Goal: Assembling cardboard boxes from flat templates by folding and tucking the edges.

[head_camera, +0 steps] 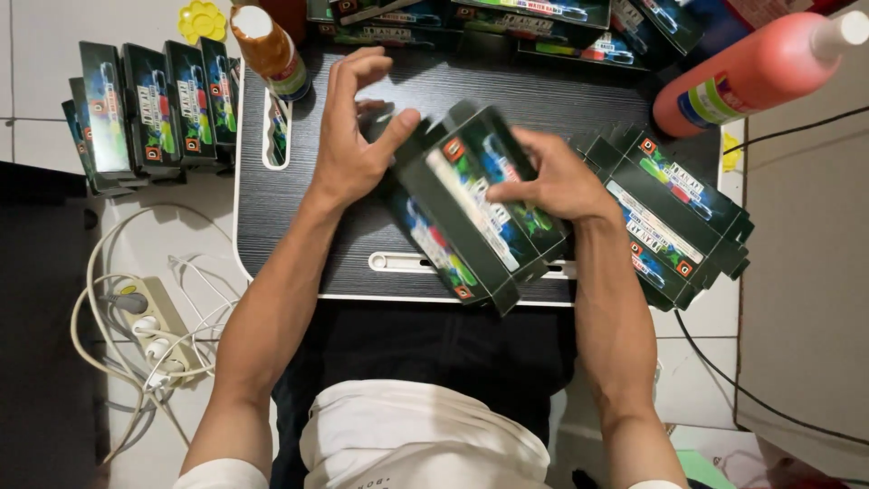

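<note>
Black desk, seen from above. Left hand and right hand both pinching dark printed carton at desk centre. Flat carton stack just right.

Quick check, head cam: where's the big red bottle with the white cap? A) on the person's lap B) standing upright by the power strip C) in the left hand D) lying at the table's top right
D: the red bottle lies on its side at the top right corner of the black table, clear of the left hand and right hand, which both grip a dark printed box.
</note>
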